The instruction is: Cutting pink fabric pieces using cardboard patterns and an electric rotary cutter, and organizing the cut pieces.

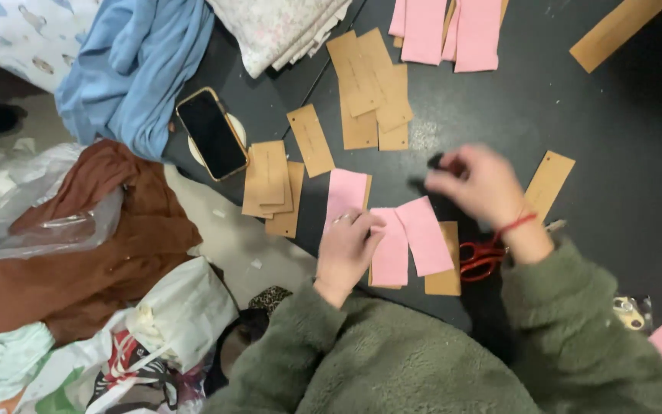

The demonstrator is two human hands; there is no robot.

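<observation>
My left hand rests flat on pink fabric strips lying over tan cardboard tags on the black table. My right hand is blurred above the table just right of the strips, its fingers pinched around a small dark object that I cannot identify. A red string circles that wrist. Red-handled scissors lie under my right forearm. More tan cardboard tags lie scattered behind the strips, and another tag sits right of my right hand.
A phone lies face up at the table's left edge beside blue cloth. More pink strips sit at the back. Brown cloth, plastic bags and folded fabric crowd the left.
</observation>
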